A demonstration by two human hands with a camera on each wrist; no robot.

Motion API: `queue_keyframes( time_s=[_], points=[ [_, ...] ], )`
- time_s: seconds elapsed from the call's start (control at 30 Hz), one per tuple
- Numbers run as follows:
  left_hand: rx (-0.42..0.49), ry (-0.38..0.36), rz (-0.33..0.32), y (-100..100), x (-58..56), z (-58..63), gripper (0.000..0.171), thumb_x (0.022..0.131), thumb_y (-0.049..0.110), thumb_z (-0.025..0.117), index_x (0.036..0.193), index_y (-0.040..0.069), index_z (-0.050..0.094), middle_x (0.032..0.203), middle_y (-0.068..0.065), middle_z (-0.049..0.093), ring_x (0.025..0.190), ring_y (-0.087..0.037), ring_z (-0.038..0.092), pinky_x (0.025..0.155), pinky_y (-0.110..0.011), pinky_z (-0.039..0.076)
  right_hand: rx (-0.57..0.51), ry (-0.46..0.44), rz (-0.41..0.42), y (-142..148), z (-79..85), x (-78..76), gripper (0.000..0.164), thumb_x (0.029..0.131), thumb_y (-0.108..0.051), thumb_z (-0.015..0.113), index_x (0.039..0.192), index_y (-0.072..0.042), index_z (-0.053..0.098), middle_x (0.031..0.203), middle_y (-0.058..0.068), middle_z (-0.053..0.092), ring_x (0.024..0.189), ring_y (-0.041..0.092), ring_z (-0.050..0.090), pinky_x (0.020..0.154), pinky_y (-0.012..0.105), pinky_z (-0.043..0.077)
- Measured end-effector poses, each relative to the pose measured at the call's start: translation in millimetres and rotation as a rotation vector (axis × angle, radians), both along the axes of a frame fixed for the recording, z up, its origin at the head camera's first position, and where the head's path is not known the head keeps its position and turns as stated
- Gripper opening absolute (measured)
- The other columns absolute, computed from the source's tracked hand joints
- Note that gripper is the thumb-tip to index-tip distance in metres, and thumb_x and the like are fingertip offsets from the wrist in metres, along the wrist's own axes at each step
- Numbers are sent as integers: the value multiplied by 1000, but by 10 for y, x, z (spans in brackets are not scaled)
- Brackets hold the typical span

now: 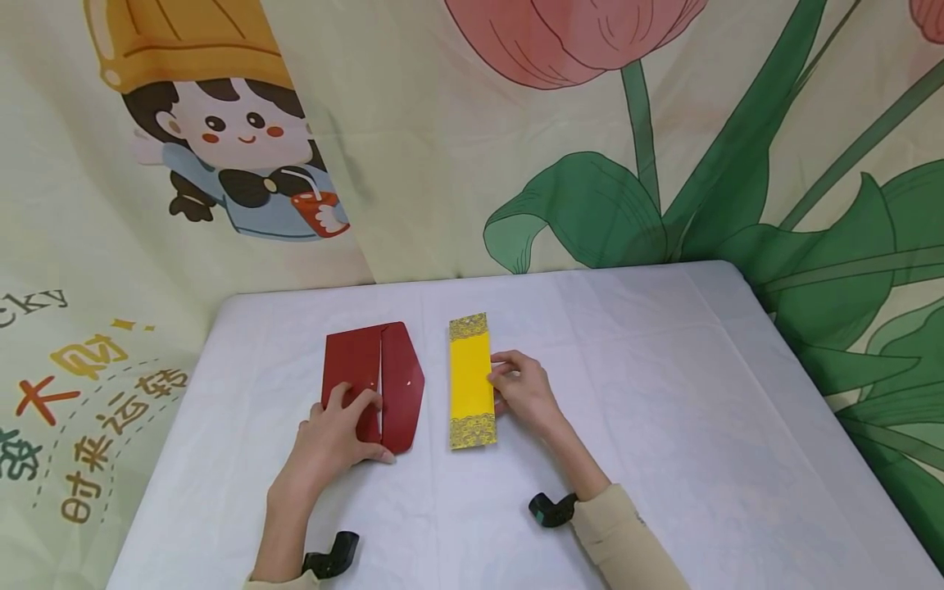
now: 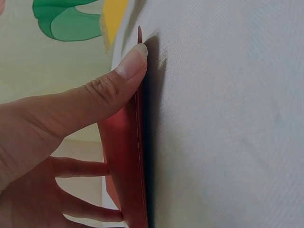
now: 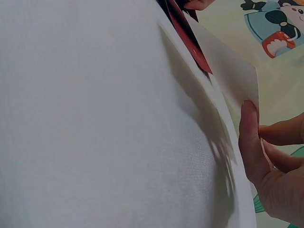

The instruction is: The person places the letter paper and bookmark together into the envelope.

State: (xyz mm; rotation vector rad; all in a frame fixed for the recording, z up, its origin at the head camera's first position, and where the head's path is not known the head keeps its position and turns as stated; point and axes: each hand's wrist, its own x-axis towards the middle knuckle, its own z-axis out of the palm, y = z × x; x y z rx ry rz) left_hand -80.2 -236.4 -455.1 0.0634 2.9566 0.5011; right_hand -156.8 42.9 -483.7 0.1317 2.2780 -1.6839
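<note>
A dark red paper envelope (image 1: 401, 385) lies on the white-covered table with its pointed flap opened out to the right. My left hand (image 1: 328, 442) holds it, fingertips on its face by the slit and the thumb (image 2: 133, 61) at its near edge. To the right, my right hand (image 1: 527, 393) pinches a long yellow card (image 1: 470, 377) by its right edge, thumb on one side and fingers on the other. Patterned grey bands cross both ends of the card. Its plain pale underside (image 3: 232, 66) shows in the right wrist view, tilted above the cloth beside the envelope flap.
The white cloth (image 1: 664, 393) covers the table. Behind its far edge hangs a printed curtain (image 1: 413, 164) with a cartoon figure and tulips. Black camera mounts sit at the left wrist (image 1: 332, 557) and right wrist (image 1: 551, 510).
</note>
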Motion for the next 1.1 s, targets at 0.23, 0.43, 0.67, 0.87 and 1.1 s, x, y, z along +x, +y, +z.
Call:
queue_keyframes(
  time_s=[0.23,0.43,0.67,0.87,1.1],
  points=[
    [-3,-13,15,-2,2,-16,76,60,47,90,123,22,56,142,-24,36,110,-53,44,82,-66,43,12,44,24,-75,-5,6,32,93,-13,63,124,-12,60,102,8,63,72,22,65,57,31,56],
    [-6,-20,20,-5,-3,-13,75,59,47,90,122,22,56,142,-24,36,110,-54,43,83,-66,44,20,79,44,-150,-21,3,31,92,-13,63,123,-11,61,101,7,63,71,21,64,57,30,55],
    [-7,-36,26,13,-22,-23,77,59,48,90,123,22,56,143,-25,35,111,-55,41,83,-67,43,44,94,62,-232,-25,-14,31,93,-14,63,124,-12,61,101,6,63,72,21,64,58,27,52],
    [-11,-39,35,28,-20,-23,78,58,47,90,124,22,55,143,-26,34,113,-55,41,86,-67,43,42,91,60,-283,-16,-20,31,92,-13,64,123,-12,61,100,7,63,70,20,63,58,26,52],
    [-22,-32,32,25,-24,-19,80,58,48,90,125,22,55,143,-25,35,113,-55,41,85,-66,45,12,72,66,-361,-26,-34,31,92,-12,64,124,-11,60,100,7,62,67,19,62,55,29,54]
  ],
)
